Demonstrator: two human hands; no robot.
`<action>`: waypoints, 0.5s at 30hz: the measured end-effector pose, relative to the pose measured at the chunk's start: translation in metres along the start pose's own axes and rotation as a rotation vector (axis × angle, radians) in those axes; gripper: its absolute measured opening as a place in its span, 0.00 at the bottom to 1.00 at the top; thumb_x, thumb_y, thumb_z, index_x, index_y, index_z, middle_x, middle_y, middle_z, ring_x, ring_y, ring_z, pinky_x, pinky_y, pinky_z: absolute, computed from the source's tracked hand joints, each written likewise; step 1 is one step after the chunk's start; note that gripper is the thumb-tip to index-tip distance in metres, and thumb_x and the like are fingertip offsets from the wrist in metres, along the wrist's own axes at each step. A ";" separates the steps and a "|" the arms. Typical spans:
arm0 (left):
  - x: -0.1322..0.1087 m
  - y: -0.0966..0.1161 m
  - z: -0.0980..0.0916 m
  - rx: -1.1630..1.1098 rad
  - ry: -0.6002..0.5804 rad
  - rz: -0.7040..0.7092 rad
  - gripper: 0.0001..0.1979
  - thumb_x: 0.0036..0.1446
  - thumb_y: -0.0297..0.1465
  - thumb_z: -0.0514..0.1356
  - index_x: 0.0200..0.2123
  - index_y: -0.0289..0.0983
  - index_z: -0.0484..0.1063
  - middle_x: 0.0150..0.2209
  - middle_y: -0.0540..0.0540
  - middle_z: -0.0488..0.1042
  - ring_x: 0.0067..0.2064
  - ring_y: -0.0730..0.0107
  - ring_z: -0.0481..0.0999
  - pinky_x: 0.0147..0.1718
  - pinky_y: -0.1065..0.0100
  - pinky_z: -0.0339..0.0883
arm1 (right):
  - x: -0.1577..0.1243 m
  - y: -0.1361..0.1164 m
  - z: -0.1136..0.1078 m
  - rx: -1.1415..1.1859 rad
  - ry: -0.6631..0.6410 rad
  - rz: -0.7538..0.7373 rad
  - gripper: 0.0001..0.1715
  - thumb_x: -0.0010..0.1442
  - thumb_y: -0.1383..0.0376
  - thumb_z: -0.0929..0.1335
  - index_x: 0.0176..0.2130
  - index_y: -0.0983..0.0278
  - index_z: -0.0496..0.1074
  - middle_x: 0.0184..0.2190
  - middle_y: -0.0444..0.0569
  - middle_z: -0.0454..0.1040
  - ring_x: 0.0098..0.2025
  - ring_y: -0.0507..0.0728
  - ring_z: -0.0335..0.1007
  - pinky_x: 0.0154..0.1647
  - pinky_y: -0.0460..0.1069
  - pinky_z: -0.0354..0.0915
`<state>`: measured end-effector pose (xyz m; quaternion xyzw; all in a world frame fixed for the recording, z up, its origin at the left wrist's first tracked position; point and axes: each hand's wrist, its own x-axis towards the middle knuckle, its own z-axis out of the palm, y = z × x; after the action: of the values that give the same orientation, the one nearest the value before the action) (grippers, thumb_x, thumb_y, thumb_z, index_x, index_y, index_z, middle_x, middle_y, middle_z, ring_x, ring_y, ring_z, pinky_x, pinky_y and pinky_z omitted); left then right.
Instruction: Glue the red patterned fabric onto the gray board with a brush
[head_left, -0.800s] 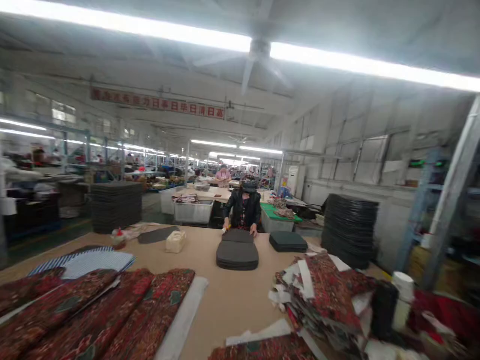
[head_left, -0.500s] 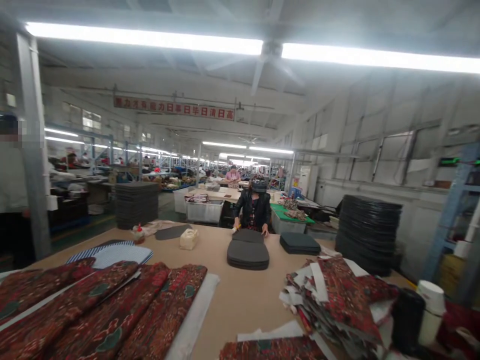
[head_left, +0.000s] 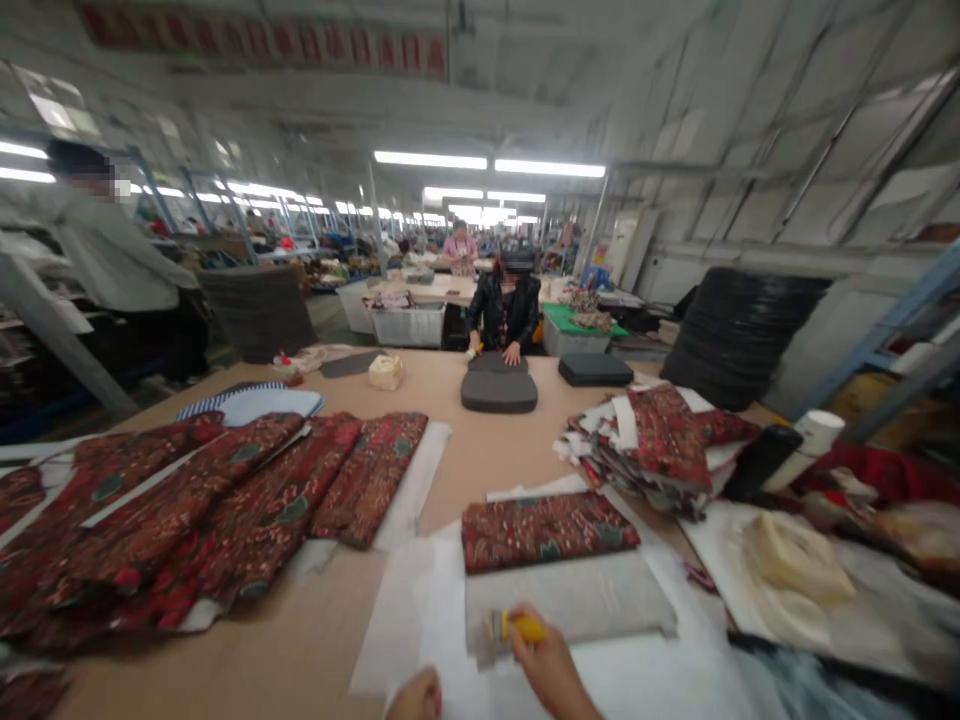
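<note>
My right hand is closed around the yellow handle of a flat brush, its bristles pointing left. The bristles are over the left end of a pale grey fabric strip; I cannot tell if they touch it. Behind that strip lies a folded red floral fabric piece, both on white sheets. At the bottom edge, left of the brush, my left hand shows only partly, its fingers curled in; whether it holds anything is hidden.
Red floral fabric strips cover the table's left. Fabric scraps, a dark bottle, a white one and a cream container stand right. Across the table a co-worker handles dark pads. Another person is at left.
My view has tilted down, bringing my hands, the brush and the grey strip into sight. The co-worker's hand nearer the right has moved onto the pads. The person at left shows more fully.
</note>
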<state>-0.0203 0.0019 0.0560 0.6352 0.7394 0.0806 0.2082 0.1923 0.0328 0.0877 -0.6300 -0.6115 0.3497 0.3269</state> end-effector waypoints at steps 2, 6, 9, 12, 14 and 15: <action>-0.004 -0.003 0.007 -0.016 -0.079 0.004 0.13 0.59 0.36 0.49 0.31 0.37 0.69 0.32 0.49 0.72 0.33 0.74 0.70 0.36 0.67 0.65 | -0.007 0.006 -0.003 0.047 0.039 0.030 0.14 0.56 0.57 0.62 0.36 0.61 0.71 0.30 0.44 0.74 0.33 0.53 0.70 0.37 0.48 0.65; 0.009 0.002 0.015 -0.072 -0.084 0.047 0.17 0.60 0.31 0.40 0.31 0.38 0.67 0.29 0.48 0.72 0.33 0.72 0.70 0.36 0.68 0.61 | -0.009 0.005 -0.010 0.017 0.095 0.145 0.15 0.54 0.56 0.61 0.34 0.62 0.70 0.20 0.42 0.70 0.23 0.53 0.68 0.28 0.47 0.62; 0.027 0.017 0.015 -0.132 -0.029 0.133 0.19 0.60 0.34 0.37 0.38 0.38 0.66 0.36 0.46 0.74 0.39 0.70 0.71 0.40 0.68 0.61 | -0.012 -0.004 -0.002 0.003 -0.039 0.122 0.14 0.56 0.56 0.61 0.34 0.61 0.70 0.17 0.41 0.70 0.23 0.53 0.70 0.29 0.46 0.62; 0.042 0.030 0.020 -0.169 -0.010 0.228 0.19 0.60 0.31 0.37 0.48 0.37 0.62 0.44 0.45 0.74 0.47 0.72 0.70 0.47 0.68 0.60 | -0.014 -0.009 0.009 -0.074 -0.133 0.018 0.13 0.56 0.59 0.61 0.37 0.60 0.70 0.23 0.42 0.74 0.27 0.52 0.71 0.31 0.45 0.61; 0.048 0.035 0.025 -0.168 -0.039 0.273 0.20 0.60 0.30 0.39 0.52 0.36 0.59 0.46 0.45 0.74 0.48 0.71 0.71 0.48 0.68 0.60 | -0.014 -0.011 0.010 -0.230 -0.183 -0.005 0.11 0.56 0.61 0.61 0.36 0.60 0.70 0.25 0.44 0.75 0.29 0.53 0.71 0.29 0.45 0.59; 0.050 0.036 0.028 -0.160 -0.060 0.288 0.20 0.59 0.29 0.40 0.53 0.36 0.58 0.45 0.45 0.75 0.47 0.71 0.72 0.48 0.67 0.60 | -0.014 -0.012 0.009 -0.326 -0.196 0.003 0.11 0.56 0.62 0.61 0.35 0.61 0.71 0.25 0.45 0.75 0.28 0.54 0.71 0.28 0.45 0.58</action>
<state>0.0187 0.0528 0.0341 0.7181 0.6254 0.1490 0.2665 0.1776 0.0194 0.0934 -0.6386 -0.6878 0.3062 0.1590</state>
